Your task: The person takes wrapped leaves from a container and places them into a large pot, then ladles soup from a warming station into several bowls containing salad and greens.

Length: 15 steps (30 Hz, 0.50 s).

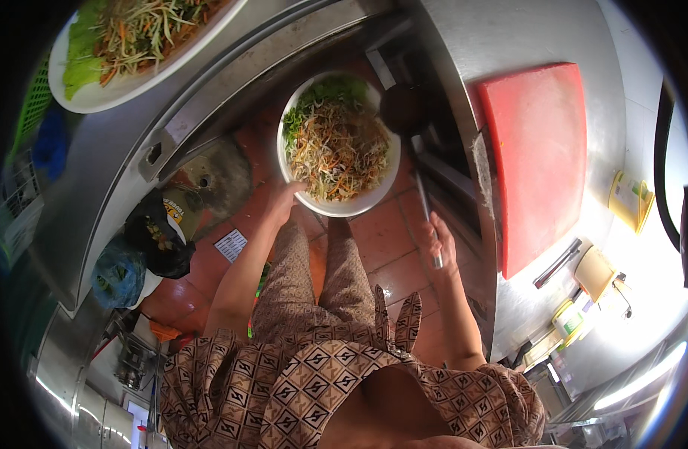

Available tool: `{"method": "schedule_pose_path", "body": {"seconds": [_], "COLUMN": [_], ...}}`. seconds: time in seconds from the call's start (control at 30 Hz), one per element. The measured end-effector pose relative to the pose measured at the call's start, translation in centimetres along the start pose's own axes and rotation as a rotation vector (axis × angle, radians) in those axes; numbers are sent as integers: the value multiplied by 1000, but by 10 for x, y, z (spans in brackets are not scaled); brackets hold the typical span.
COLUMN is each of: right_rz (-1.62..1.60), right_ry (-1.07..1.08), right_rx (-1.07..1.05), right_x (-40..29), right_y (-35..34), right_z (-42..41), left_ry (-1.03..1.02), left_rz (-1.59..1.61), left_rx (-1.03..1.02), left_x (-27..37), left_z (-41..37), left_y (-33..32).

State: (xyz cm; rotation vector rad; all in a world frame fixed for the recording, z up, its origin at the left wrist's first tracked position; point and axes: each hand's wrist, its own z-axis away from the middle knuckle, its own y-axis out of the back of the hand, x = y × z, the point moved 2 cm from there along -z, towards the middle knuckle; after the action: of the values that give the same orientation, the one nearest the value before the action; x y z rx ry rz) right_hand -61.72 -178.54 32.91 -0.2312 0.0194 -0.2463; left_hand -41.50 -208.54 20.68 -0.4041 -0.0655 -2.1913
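Observation:
My left hand [285, 205] grips the near-left rim of a white bowl [352, 209]. Shredded vegetables and noodle-like strands [344, 151] fill much of it, with green lettuce [341, 92] along the far and left sides. The bowl is held above the floor, in front of my legs. In my right hand [440, 241] is the metal handle of a long ladle [421, 179]. Its dark, round head [403, 109] is beside the bowl's right rim; whether they touch I cannot tell.
A red cutting board [537, 168] lies on the right steel counter [523, 33]. Several yellow-and-white containers [630, 199] stand farther right. On the left steel counter [97, 185] is a white dish [88, 104] of similar food. Plastic bags [158, 233] sit low at left above red floor tiles [397, 275].

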Motion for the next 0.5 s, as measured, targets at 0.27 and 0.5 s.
{"method": "schedule_pose_path", "body": {"seconds": [0.27, 0.5], "right_rz": [112, 147], "right_ry": [-68, -40], "right_rx": [-221, -300], "right_x": [1, -39], "right_y": [-77, -89], "right_z": [172, 333], "left_ry": [-60, -112], "left_rz": [-101, -21], "left_rx": [-79, -174], "left_x": [55, 98], "left_z": [114, 250], "left_y": [-21, -76]}}
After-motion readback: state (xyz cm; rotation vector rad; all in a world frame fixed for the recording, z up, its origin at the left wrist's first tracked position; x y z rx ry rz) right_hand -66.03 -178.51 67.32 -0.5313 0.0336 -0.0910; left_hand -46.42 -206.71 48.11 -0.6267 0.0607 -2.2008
